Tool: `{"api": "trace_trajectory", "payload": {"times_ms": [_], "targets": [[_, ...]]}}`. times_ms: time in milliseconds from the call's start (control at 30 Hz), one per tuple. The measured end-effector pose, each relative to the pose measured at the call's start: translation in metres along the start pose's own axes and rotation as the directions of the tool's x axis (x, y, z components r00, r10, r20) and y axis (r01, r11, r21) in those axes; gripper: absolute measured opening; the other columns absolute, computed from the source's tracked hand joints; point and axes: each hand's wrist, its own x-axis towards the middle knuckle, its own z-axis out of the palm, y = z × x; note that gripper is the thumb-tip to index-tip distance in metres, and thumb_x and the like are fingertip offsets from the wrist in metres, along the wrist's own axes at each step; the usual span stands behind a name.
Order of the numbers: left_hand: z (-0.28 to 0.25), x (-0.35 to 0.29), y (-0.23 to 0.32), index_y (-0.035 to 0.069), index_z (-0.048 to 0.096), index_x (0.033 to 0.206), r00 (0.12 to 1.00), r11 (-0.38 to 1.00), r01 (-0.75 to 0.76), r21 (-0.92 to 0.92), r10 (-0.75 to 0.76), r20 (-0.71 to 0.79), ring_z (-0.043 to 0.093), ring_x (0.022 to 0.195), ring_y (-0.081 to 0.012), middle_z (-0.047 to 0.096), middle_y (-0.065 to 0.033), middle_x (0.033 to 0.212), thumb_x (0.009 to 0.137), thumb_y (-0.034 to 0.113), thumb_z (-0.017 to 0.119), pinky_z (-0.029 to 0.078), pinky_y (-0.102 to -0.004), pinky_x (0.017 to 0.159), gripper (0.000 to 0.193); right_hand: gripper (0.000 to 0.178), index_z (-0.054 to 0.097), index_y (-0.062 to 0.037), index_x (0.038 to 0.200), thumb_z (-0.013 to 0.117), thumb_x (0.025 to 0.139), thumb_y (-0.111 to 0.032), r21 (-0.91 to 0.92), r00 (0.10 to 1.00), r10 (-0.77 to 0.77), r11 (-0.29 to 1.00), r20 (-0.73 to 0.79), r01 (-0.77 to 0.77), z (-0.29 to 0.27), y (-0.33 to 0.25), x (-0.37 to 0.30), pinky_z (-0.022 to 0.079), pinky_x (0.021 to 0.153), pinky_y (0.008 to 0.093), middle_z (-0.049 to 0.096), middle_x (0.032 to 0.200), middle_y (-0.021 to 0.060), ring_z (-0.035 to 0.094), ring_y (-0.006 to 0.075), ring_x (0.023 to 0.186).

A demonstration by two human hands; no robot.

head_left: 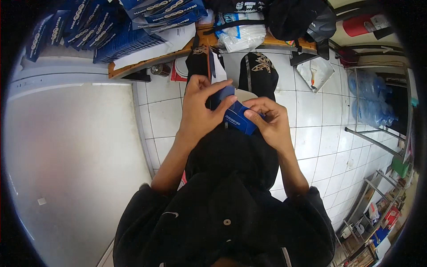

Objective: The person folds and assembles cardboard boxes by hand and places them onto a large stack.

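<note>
Over my lap I hold a small blue cardboard box (pixel 239 116) with a pale inner flap standing up at its far side. My left hand (pixel 202 104) pinches the box's left end, thumb and forefinger on a blue flap. On the right end, my right hand (pixel 270 119) grips with thumb and bent fingers. Just beyond my left hand a white and dark-blue card piece (pixel 217 69) with an orange edge stands against my leg; its lower part is hidden behind the hand.
Stacks of blue printed cartons (pixel 129 44) cover the wooden bench (pixel 120 70) ahead on the left. Clear plastic bags (pixel 242 38) and a black bag (pixel 302 22) lie to their right. A white tray with a brush (pixel 315 73) sits on the tiled floor. Water bottles (pixel 371 100) rest in a metal rack.
</note>
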Motion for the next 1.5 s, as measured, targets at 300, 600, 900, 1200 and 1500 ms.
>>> {"api": "trace_trajectory", "payload": {"times_ms": [300, 600, 900, 1200, 1500], "targets": [[-0.004, -0.002, 0.0, 0.013, 0.077, 0.123, 0.983, 0.97, 0.109, -0.216, -0.073, 0.167, 0.049, 0.085, -0.0147, 0.051, -0.004, 0.097, 0.09, 0.018, 0.079, 0.043, -0.0281, 0.073, 0.034, 0.028, 0.063, 0.0006, 0.117, 0.074, 0.092, 0.0, 0.05, 0.994, 0.01, 0.999, -0.107, -0.004, 0.007, 0.005, -0.008, 0.05, 0.075, 0.0209, 0.074, 0.083, 0.0049, 0.065, 0.0056, 0.079], [-0.01, 0.008, -0.005, 0.015, 0.08, 0.116, 0.954, 0.955, 0.114, -0.272, -0.028, 0.299, 0.052, 0.084, -0.0133, 0.053, -0.0022, 0.096, 0.085, 0.022, 0.085, 0.042, -0.0256, 0.071, 0.032, 0.037, 0.06, -0.0008, 0.124, 0.076, 0.09, 0.0, 0.024, 0.996, -0.035, 0.999, -0.079, 0.037, 0.001, -0.01, -0.009, 0.05, 0.079, 0.0238, 0.075, 0.083, 0.0061, 0.066, 0.0075, 0.082], [-0.026, 0.006, 0.003, 0.017, 0.072, 0.131, 0.913, 0.981, -0.099, -0.169, 0.157, 0.376, 0.052, 0.098, -0.0254, 0.048, -0.0087, 0.104, 0.074, 0.03, 0.091, 0.045, -0.0365, 0.088, 0.061, 0.041, 0.059, -0.0005, 0.126, 0.077, 0.089, -0.001, 0.032, 0.992, -0.06, 0.997, -0.109, 0.064, 0.0, -0.007, 0.001, 0.05, 0.083, 0.0254, 0.074, 0.089, 0.0053, 0.067, 0.0091, 0.091], [-0.104, 0.016, 0.046, 0.015, 0.072, 0.119, 0.917, 0.915, -0.399, 0.058, 0.398, 0.032, 0.055, 0.102, -0.0326, 0.049, -0.0157, 0.109, 0.062, 0.014, 0.088, 0.05, -0.0403, 0.086, 0.059, 0.03, 0.076, -0.0069, 0.104, 0.087, 0.081, -0.023, -0.508, 0.854, -0.451, 0.689, 0.258, 0.517, 0.009, -0.118, 0.007, 0.042, 0.087, 0.0349, 0.076, 0.093, 0.0085, 0.067, 0.0255, 0.08], [-0.157, 0.026, 0.086, 0.017, 0.071, 0.123, 0.643, 0.797, -0.543, 0.266, 0.598, -0.479, 0.057, 0.109, -0.0364, 0.055, -0.021, 0.122, 0.073, 0.014, 0.091, 0.05, -0.0418, 0.088, 0.054, 0.025, 0.076, -0.0064, 0.099, 0.085, 0.077, -0.013, -0.595, 0.39, -0.892, 0.189, 0.229, 0.781, 0.061, -0.216, 0.024, 0.038, 0.081, 0.0384, 0.071, 0.083, 0.0035, 0.063, 0.0217, 0.076]]}}
